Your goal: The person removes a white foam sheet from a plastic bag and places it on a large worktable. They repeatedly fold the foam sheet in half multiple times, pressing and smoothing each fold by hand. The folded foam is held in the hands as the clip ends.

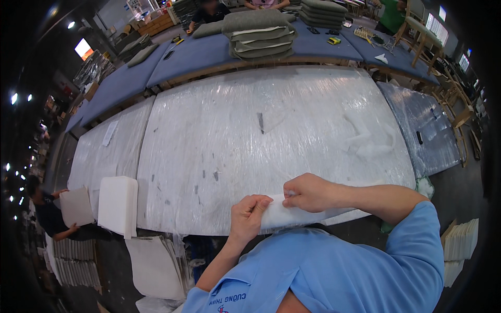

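Observation:
Close to my body, at the front edge of the plastic-wrapped table, both my hands are on a white, soft-looking sheet of padding. My left hand grips its left side, with the thumb pressed against the curled fingers. A little to the right and higher, my right hand is closed in a pinch at the sheet's upper edge. The fingertips of the right hand are partly hidden. Part of the white material shows under my right forearm.
A stack of white pads stands at the table's front left corner. Beside it, a person holds a pale panel. Grey cushions are piled on the blue table beyond. Wooden chair frames stand far right.

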A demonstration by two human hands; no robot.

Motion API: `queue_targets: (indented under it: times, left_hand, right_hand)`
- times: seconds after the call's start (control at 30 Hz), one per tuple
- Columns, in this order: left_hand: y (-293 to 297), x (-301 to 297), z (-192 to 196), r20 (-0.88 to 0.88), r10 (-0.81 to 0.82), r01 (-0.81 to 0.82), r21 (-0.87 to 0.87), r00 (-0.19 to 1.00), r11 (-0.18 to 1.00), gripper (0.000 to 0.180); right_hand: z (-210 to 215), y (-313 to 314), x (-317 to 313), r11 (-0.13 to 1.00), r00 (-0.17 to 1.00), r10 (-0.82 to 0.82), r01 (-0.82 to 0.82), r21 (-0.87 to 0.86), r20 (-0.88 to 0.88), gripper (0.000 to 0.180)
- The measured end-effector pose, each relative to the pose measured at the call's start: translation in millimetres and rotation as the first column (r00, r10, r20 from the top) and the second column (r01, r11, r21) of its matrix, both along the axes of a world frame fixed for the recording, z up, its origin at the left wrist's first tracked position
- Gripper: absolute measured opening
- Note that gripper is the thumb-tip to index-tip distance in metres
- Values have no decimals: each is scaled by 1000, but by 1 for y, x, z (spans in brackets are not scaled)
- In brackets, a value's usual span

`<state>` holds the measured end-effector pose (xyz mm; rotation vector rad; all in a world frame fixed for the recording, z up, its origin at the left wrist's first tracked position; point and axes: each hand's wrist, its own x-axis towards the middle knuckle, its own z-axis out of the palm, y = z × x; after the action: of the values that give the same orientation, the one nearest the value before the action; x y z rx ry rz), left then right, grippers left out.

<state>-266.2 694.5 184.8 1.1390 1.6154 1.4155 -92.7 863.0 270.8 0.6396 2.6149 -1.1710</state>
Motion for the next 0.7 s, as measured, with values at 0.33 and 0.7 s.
queue_targets:
  times: [0.33, 0.7]
  left_hand:
    - [-13, 10, 58, -829, 126, 112, 221, 545, 969, 59]
    - [15, 18, 55, -849, -244, 163, -188, 470, 969, 70]
  right_hand:
    - [1, 18, -25, 995, 999, 33, -35, 88, 29, 32]
    - [57, 78, -5, 981, 976, -158, 172, 84, -150, 27]
